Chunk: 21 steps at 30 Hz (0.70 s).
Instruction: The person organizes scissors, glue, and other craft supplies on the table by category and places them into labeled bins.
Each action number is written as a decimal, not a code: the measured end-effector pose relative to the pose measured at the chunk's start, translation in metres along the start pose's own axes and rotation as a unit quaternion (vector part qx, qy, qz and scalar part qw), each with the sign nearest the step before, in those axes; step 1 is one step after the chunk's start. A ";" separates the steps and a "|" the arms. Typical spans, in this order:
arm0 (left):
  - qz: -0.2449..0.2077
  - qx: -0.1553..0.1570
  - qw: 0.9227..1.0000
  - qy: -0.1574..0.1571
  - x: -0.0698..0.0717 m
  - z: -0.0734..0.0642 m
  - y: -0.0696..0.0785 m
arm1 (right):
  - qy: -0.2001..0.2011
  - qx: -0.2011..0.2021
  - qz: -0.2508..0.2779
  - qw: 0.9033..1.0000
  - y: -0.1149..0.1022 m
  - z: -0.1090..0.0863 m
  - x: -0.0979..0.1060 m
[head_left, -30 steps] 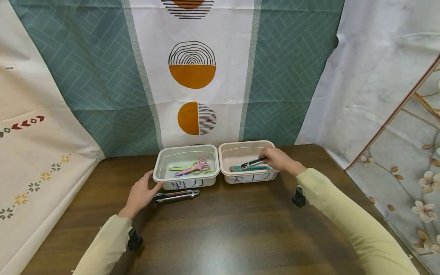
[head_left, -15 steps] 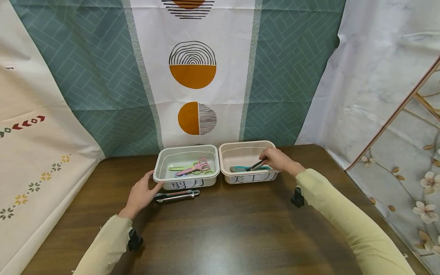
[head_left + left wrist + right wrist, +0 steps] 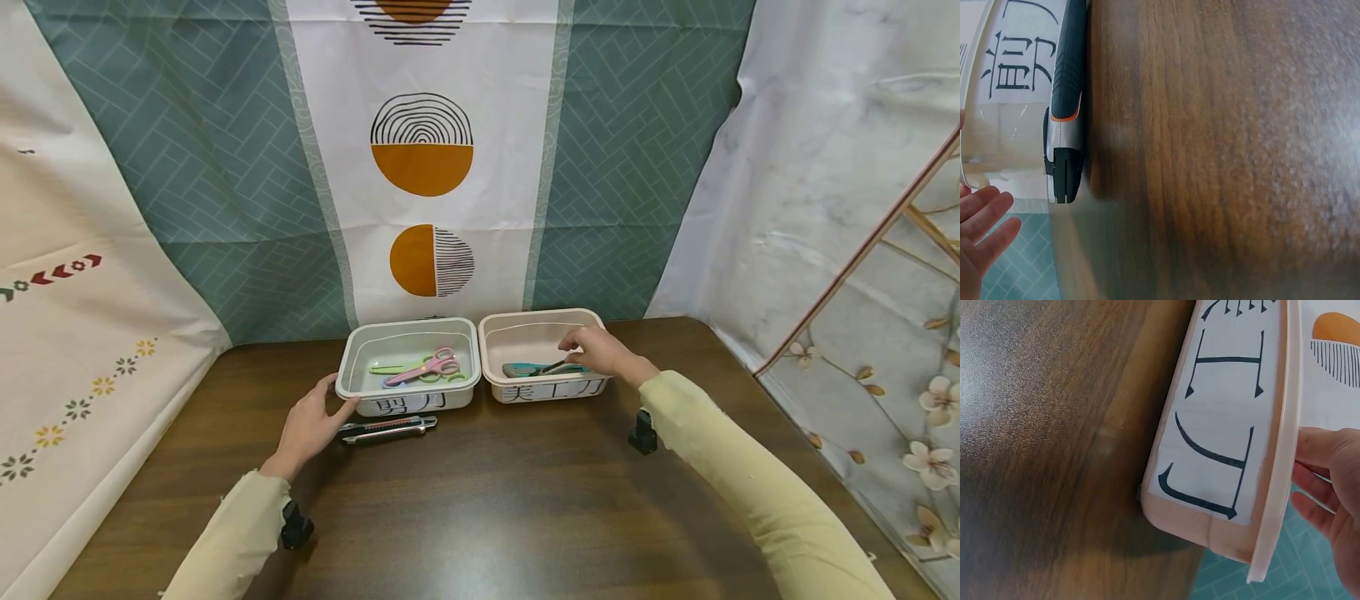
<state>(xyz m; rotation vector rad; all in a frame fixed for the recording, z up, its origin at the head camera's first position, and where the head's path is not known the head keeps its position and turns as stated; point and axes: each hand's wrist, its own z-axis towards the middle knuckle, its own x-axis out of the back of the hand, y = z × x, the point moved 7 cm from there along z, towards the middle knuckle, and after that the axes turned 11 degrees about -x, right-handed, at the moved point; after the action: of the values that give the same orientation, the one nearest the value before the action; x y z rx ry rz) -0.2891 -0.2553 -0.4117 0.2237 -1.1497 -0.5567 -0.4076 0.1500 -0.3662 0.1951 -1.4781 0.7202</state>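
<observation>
My left hand rests at the front left corner of the pale green bin, its fingers fairly straight in the left wrist view. In that bin lie pink-handled scissors and green scissors. Before it on the table is a black and silver utility knife. My right hand reaches over the front rim of the pink bin, thumb and fingers parted. Just below its fingertips a dark utility knife lies on a teal and grey utility knife. The pink bin's wall hides the fingertips in the right wrist view.
Both bins stand side by side near the back of the brown table, with labels in large black characters on their fronts. Directly behind hangs a patterned cloth. Marbled floral cloth borders the right side.
The dark utility knife has gone down into the pink bin, and my right hand has shifted slightly left and parted its fingers from it. My left hand stays at its bin.
</observation>
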 end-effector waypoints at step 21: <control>0.000 0.007 1.000 -0.009 0.001 0.003 0.001 | -0.006 0.006 0.047 0.999 -0.015 -0.010 0.016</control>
<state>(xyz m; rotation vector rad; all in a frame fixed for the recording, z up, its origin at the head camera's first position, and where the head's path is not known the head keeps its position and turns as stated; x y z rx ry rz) -0.2914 -0.2541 -0.4091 0.2308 -1.1717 -0.5532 -0.3923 0.1489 -0.3478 0.1398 -1.5022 0.8051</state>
